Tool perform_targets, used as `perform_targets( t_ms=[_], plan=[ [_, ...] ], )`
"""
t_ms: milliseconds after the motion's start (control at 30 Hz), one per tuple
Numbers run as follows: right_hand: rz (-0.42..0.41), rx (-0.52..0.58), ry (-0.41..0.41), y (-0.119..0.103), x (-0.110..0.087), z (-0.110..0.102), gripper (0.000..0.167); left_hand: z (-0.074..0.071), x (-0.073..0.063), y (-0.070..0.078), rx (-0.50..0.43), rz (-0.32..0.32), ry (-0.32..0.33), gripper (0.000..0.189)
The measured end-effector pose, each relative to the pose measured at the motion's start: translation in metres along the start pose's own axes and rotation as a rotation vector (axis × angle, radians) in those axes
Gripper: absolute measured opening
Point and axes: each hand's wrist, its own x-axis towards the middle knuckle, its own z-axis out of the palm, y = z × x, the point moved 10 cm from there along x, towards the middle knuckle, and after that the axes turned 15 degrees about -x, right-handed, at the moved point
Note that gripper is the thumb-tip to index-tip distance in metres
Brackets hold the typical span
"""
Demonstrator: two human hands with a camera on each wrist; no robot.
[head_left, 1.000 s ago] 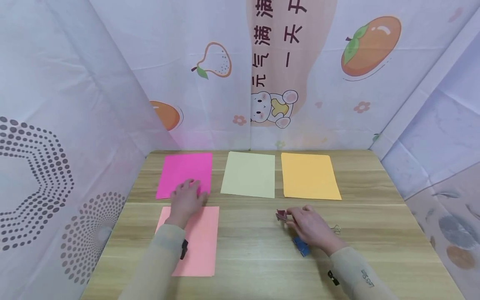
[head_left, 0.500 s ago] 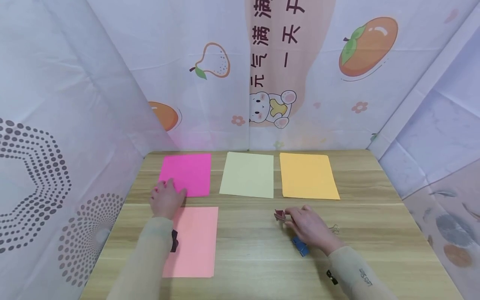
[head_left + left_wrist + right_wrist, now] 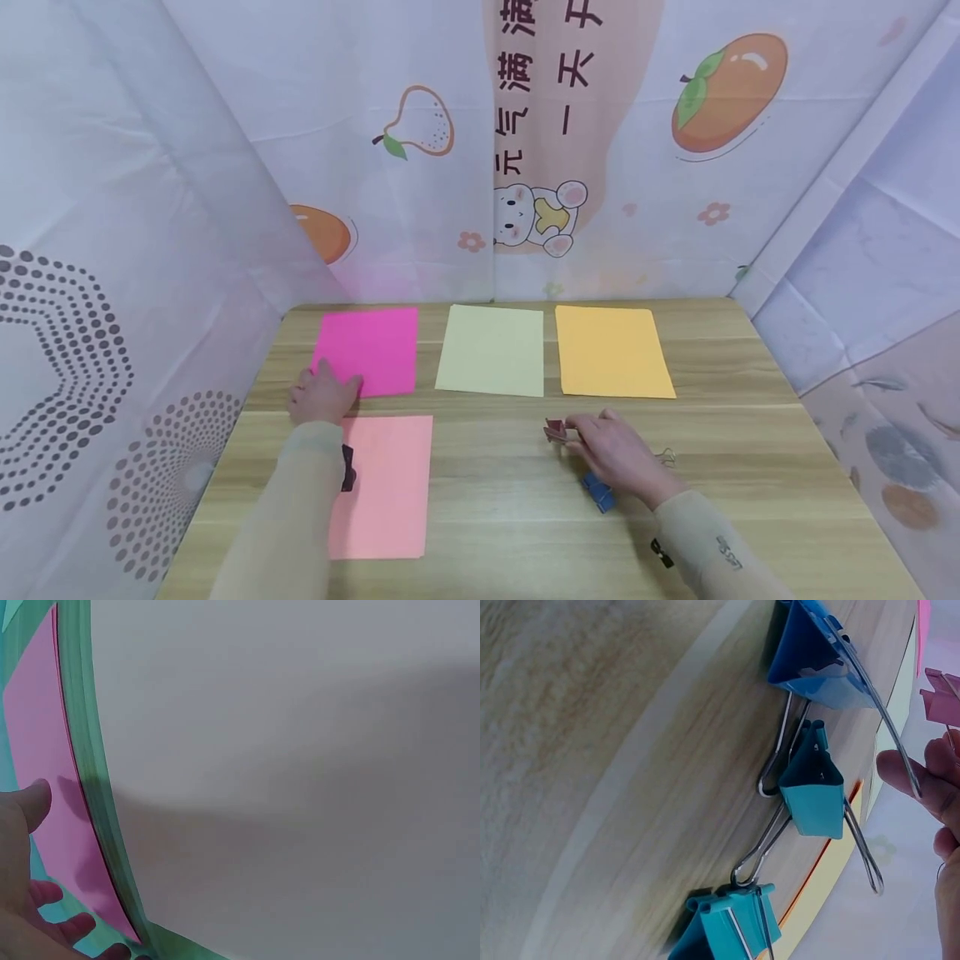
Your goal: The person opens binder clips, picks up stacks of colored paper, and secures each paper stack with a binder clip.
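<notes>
My left hand (image 3: 322, 398) is at the near left corner of the magenta paper stack (image 3: 375, 346), thumb and fingers spread apart. In the left wrist view its thumb (image 3: 37, 802) is over the sheets, with nothing pinched; whether it touches them I cannot tell. My right hand (image 3: 618, 454) pinches a dark red binder clip (image 3: 555, 431) above the table. The right wrist view shows that clip (image 3: 943, 699) at the fingertips. Just below this hand are a blue binder clip (image 3: 598, 492) and two teal binder clips (image 3: 817, 806), the latter mostly hidden in the head view.
A pale green paper stack (image 3: 491, 350) and a yellow one (image 3: 615, 350) lie along the back of the wooden table (image 3: 510, 533). Salmon pink paper (image 3: 386, 500) lies under my left forearm. Printed curtains (image 3: 420, 217) enclose the back and sides.
My left hand has moved left across the magenta stack to its near left corner. The right hand stays put with the red binder clip. The view has shifted slightly.
</notes>
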Motion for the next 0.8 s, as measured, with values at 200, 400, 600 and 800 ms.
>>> perform_targets(
  t_ms=[200,400,600,800],
  plan=[
    [0.0,0.005,-0.018,0.0,0.0,0.001,0.03,0.002,-0.003,-0.001,0.029,-0.025,-0.006,0.098],
    [0.007,0.002,-0.027,0.001,0.0,0.003,0.03,0.001,0.0,0.0,0.013,-0.052,-0.023,0.104],
    [0.009,-0.006,-0.014,0.002,-0.002,0.003,0.031,-0.001,0.008,-0.004,-0.062,-0.086,-0.01,0.114],
    [-0.006,-0.01,0.007,0.001,-0.002,0.002,0.031,-0.004,0.01,-0.004,-0.112,-0.135,0.012,0.112]
  ],
)
